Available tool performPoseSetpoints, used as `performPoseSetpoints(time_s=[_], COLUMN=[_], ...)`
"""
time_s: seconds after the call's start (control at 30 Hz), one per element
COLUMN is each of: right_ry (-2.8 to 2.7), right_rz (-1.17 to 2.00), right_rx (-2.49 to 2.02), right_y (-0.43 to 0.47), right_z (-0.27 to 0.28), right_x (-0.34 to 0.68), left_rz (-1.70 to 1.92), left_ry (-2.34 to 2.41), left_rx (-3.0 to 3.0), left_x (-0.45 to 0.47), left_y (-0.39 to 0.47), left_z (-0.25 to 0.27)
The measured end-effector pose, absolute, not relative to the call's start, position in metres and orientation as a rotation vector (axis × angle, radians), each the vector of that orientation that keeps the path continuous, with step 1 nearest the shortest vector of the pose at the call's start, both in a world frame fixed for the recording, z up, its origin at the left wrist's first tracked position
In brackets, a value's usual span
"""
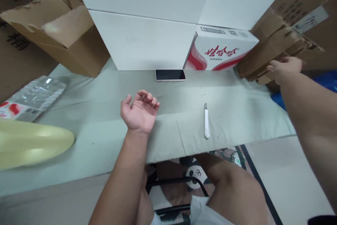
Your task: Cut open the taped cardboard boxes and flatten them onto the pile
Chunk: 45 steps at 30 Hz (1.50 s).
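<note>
My left hand is raised over the pale green tablecloth, palm up, fingers apart and slightly curled, with nothing in it. My right hand reaches far to the right, its fingers closed at the edge of some folded brown cardboard; its exact hold is partly hidden. A white utility knife lies on the cloth between my hands, its short blade end pointing away from me. Beyond my left hand, a dark-screened smartphone rests against the foot of a white box.
A white carton with red print stands at the back right. To the left are an open brown box, a clear plastic-wrapped pack and a glossy yellow object. The table's front edge crosses above my legs.
</note>
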State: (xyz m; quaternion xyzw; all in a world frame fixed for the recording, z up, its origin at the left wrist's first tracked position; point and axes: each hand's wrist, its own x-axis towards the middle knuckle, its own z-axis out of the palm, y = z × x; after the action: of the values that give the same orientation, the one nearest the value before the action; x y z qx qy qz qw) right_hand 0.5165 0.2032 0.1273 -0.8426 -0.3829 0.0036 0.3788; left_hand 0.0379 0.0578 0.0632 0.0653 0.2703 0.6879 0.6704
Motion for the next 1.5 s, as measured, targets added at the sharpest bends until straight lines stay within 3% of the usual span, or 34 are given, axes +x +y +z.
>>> performPoseSetpoints(time_s=[0.27, 0.5, 0.77, 0.93, 1.1, 1.3, 1.5], right_ry=[-1.037, -1.566, -2.508, -2.569, -2.587, -2.587, -2.317], right_rz=[0.471, 0.638, 0.490, 0.430, 0.375, 0.321, 0.465], right_rx=[-2.066, -1.918, -1.220, -0.861, -0.897, -0.972, -0.914], right_y=[0.164, 0.141, 0.153, 0.185, 0.216, 0.214, 0.173], right_z=[0.125, 0.149, 0.140, 0.128, 0.134, 0.137, 0.124], right_x=[0.469, 0.376, 0.160, 0.021, -0.078, -0.095, -0.014], left_rz=[1.520, 1.550, 1.609, 1.652, 1.675, 1.841, 2.164], left_ry=[0.586, 0.518, 0.402, 0.374, 0.420, 0.806, 1.246], left_rx=[0.156, 0.128, 0.024, -0.029, 0.003, 0.137, 0.369], left_x=[0.045, 0.034, 0.002, -0.016, -0.028, -0.032, -0.027], left_y=[0.059, 0.050, 0.039, 0.036, 0.036, 0.039, 0.026], left_z=[0.062, 0.067, 0.068, 0.068, 0.069, 0.060, 0.057])
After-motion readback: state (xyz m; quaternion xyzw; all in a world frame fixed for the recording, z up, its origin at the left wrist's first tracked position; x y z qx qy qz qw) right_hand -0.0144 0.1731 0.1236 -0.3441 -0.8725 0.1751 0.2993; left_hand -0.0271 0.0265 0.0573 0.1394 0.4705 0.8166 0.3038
